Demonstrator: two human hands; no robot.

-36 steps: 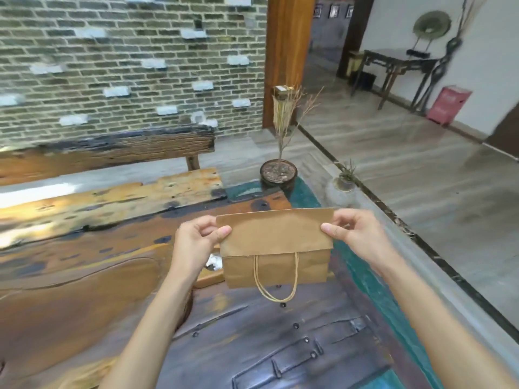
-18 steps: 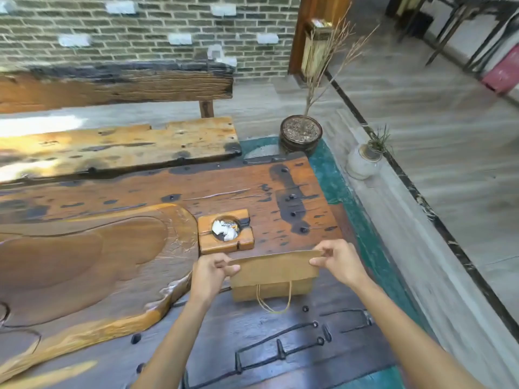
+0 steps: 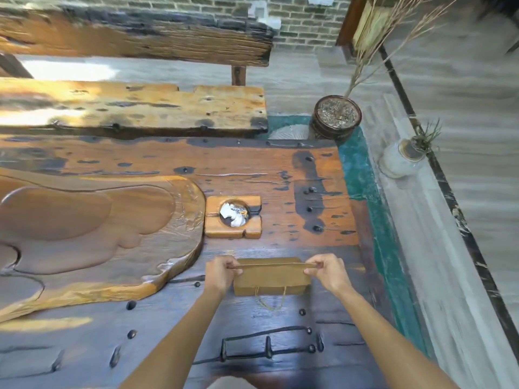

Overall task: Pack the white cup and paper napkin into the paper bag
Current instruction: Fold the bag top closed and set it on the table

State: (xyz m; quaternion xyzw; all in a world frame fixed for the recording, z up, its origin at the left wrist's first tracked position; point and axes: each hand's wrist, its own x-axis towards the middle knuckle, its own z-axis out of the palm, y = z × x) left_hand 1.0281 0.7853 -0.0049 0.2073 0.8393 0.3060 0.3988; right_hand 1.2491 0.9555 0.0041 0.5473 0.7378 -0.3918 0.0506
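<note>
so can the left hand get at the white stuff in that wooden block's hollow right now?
Probably not at once: the left hand pinches one end of the paper bag, the right hand the other. Once freed, nothing stands between it and the wooden block just beyond.

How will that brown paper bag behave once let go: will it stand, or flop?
The brown paper bag looks flat and thin, so probably light and floppy. Both hands, left and right, pinch its top corners; released, it may well tip. Its cord handle hangs limp.
</note>
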